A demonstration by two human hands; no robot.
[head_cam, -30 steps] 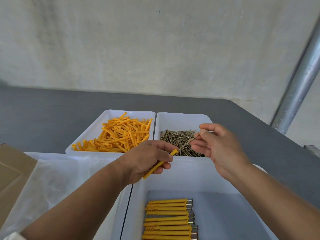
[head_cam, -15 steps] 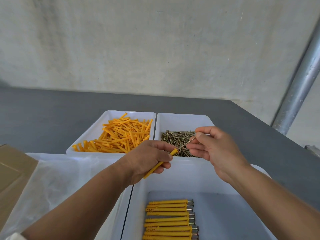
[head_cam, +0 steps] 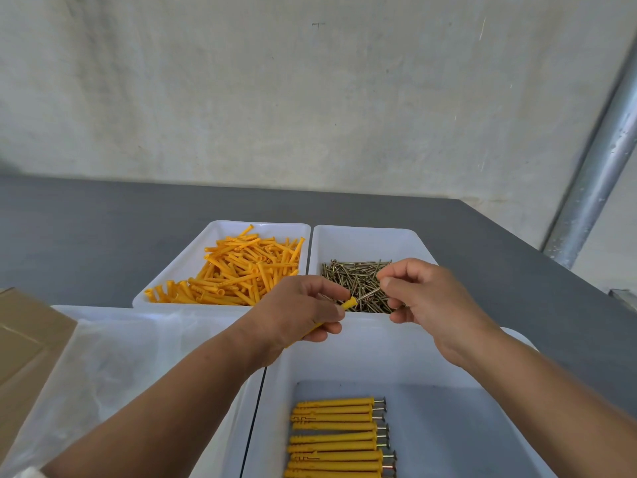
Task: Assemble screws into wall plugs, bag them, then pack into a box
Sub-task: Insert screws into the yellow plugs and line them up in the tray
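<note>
— Where were the hands?

— Both hung over the near edge of the screw tray [head_cam: 365, 232]. The left hand [head_cam: 300, 312] had its fingers curled round a yellow wall plug [head_cam: 350, 302], and only the flared end poked out past the thumb. The right hand [head_cam: 424, 298] pinched a screw [head_cam: 367, 294] between thumb and forefinger, with its other fingers loosely bent.

— Was the screw in the plug?

— Its tip met the mouth of the plug. How deep it sat, I could not tell.

— And the stock?

— A heap of loose screws [head_cam: 355, 281] lay in the screw tray, under the hands. Just left of that tray, edge to edge with it, stood the plug tray [head_cam: 220, 232] with its loose plugs [head_cam: 248, 270].

— The finished ones?

— On the person's side of the screw tray was a third white bin [head_cam: 344, 346]. In it the assembled plugs [head_cam: 337, 436] lay in a neat row, screw heads to the right.

— Anything for packing?

— Nearer than the screw tray and to its left, clear plastic bags [head_cam: 120, 357] lay in another bin. A cardboard box [head_cam: 24, 332] sat further left again. Everything rested on a grey table [head_cam: 103, 219].
</note>
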